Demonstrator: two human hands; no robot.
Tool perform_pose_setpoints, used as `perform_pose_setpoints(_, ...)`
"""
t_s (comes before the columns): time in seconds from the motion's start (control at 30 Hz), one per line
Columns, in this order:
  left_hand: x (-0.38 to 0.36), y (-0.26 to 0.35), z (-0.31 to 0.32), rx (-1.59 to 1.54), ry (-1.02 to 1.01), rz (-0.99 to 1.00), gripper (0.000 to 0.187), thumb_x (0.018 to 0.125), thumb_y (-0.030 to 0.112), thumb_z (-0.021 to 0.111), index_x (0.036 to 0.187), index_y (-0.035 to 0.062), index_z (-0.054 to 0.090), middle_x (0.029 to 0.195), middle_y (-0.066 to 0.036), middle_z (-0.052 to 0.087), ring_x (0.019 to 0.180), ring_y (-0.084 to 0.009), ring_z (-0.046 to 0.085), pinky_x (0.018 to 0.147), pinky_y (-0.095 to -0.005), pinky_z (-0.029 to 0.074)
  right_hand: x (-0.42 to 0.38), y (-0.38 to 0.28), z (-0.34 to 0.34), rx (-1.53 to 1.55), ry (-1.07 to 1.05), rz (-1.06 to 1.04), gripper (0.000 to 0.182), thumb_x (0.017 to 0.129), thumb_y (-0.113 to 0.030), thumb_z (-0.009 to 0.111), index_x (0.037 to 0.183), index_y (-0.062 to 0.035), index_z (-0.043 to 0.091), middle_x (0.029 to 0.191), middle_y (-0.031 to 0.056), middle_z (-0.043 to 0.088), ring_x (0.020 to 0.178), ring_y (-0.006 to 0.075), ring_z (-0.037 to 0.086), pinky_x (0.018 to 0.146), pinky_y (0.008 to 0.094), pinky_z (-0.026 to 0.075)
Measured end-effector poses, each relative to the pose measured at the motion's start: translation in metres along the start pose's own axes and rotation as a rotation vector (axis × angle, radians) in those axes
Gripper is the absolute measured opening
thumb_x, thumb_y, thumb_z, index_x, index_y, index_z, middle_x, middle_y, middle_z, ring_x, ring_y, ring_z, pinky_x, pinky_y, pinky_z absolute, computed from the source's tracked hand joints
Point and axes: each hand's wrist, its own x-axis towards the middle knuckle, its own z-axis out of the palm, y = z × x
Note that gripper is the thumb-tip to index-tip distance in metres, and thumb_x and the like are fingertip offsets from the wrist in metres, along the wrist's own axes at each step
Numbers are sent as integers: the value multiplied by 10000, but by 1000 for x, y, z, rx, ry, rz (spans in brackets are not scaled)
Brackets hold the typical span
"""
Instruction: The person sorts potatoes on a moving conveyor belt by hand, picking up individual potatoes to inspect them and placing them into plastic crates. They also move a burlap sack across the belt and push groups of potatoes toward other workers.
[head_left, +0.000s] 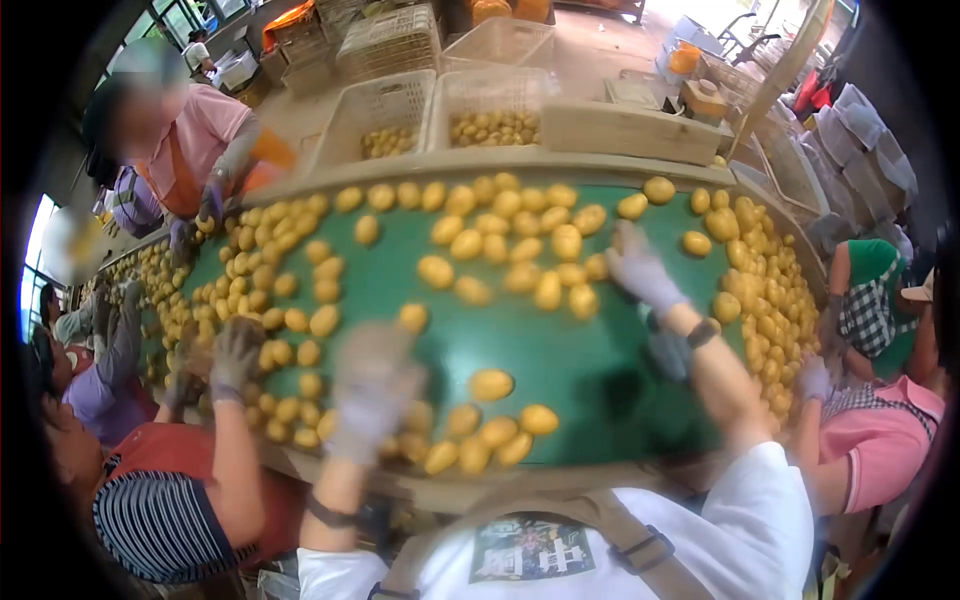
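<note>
Yellow potatoes (497, 432) lie in loose groups over a green conveyor belt (600, 390). My left hand (375, 385), in a pale glove with a dark band on the wrist, is over the near left part of the belt among potatoes; motion smears its fingers, so its grip cannot be made out. My right hand (645, 270), gloved too, reaches across the belt with its fingers stretched out at the right edge of the central potatoes (567, 243). No potato shows in it. A dark watch (703, 332) is on that wrist.
A dense potato pile (770, 300) lines the belt's right end. Co-workers stand around: one in pink (200, 130) across the belt, one in a striped top (165, 525) close on my left, another in pink (885, 430) on my right. Crates (385, 105) stand beyond the far rim.
</note>
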Motion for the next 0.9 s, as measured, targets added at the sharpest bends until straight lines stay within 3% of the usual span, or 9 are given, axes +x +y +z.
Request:
perform_pose_setpoints(0.03, 23, 50, -11, -207, -324, -65, 403, 803, 194, 729, 1175, 48, 680, 1185, -183, 656, 1153, -413, 602, 1015, -521, 467, -5, -28, 11, 122, -78, -36, 390, 928, -210, 610, 1287, -59, 588, 1280, 241, 597, 1103, 423, 622, 895, 517, 544)
perform_pose_setpoints(0.13, -1, 121, 31, -487, -150, 500, 360, 724, 136, 721, 1083, 120, 696, 1122, -154, 652, 1126, -395, 612, 921, -497, 491, -26, -132, 26, 475, -100, -351, 479, 928, -202, 623, 1376, -52, 546, 1227, 248, 625, 1111, 420, 618, 942, 468, 540)
perform_pose_setpoints(0.2, -14, 108, 39, -350, -191, 391, 285, 706, 124, 708, 991, 133, 703, 1031, -147, 638, 1057, -371, 618, 850, -487, 488, -30, -195, -31, 494, -400, -423, 517, 918, -179, 626, 1404, -38, 525, 1290, 233, 596, 1156, 405, 607, 980, 454, 531)
perform_pose_setpoints(0.33, -34, 33, 29, -58, -90, 125, 79, 711, 90, 649, 784, 75, 677, 774, -109, 538, 800, -325, 552, 666, -483, 424, 38, -165, -3, 230, -124, -448, 446, 954, -230, 601, 1355, -46, 537, 1338, 224, 582, 1211, 376, 600, 958, 477, 542)
perform_pose_setpoints(0.4, -59, -15, 23, 389, -40, -43, 109, 710, 91, 659, 811, 60, 689, 991, -147, 600, 1097, -384, 573, 953, -519, 463, 91, -116, -7, 23, -73, -396, 382, 960, -209, 580, 1302, -39, 557, 1293, 227, 609, 1182, 378, 621, 923, 478, 554)
perform_pose_setpoints(0.47, -78, -44, -1, 371, -181, -354, 303, 747, 193, 724, 1040, 118, 742, 1246, -146, 603, 1323, -436, 462, 1139, -559, 338, 129, -93, 0, 112, -137, -175, 343, 948, -164, 566, 1262, -26, 578, 1240, 231, 632, 1159, 386, 625, 901, 483, 555)
perform_pose_setpoints(0.53, -80, -50, -24, 392, -190, -465, 388, 778, 236, 744, 1146, 112, 729, 1348, -161, 576, 1358, -442, 438, 1150, -557, 327, 148, -99, -19, 254, -305, 210, 329, 932, -128, 559, 1237, -13, 598, 1215, 231, 635, 1155, 402, 613, 896, 493, 548)
perform_pose_setpoints(0.67, -95, -40, -25, 307, -94, -533, 419, 804, 240, 735, 1196, 91, 717, 1374, -175, 561, 1360, -441, 435, 1144, -554, 331, 140, -97, -34, -105, -629, -127, 514, 892, -290, 603, 1375, -126, 534, 1485, 242, 478, 1339, 445, 504, 1072, 485, 445)
perform_pose_setpoints(0.9, -34, 3, -11, 73, -42, -295, 428, 830, 249, 731, 1226, 90, 708, 1323, -177, 601, 1309, -421, 492, 1112, -530, 374, 31, -85, -70, 220, -696, 143, 446, 828, -283, 670, 1250, -148, 621, 1566, 278, 342, 1360, 489, 468, 1145, 438, 406)
